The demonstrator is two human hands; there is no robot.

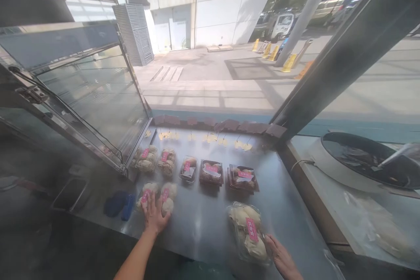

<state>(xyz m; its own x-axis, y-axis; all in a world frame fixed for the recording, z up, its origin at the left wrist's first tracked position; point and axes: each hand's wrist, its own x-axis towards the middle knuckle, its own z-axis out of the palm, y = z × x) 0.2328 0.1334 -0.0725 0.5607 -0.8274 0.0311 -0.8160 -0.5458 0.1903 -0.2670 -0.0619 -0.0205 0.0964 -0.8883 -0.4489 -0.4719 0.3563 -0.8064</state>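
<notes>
The steel counter (203,223) ran along under the window, dull and grey. Nearest, the right hand (280,256) lay open against the side of a clear box of buns (249,232), touching but not gripping it. The left hand (154,214) rested flat, fingers spread, on two bun packs (159,194) farther left. Beyond stood a row of labelled packs (197,168), then the glass case (88,96) and the sunlit pavement (210,78).
</notes>
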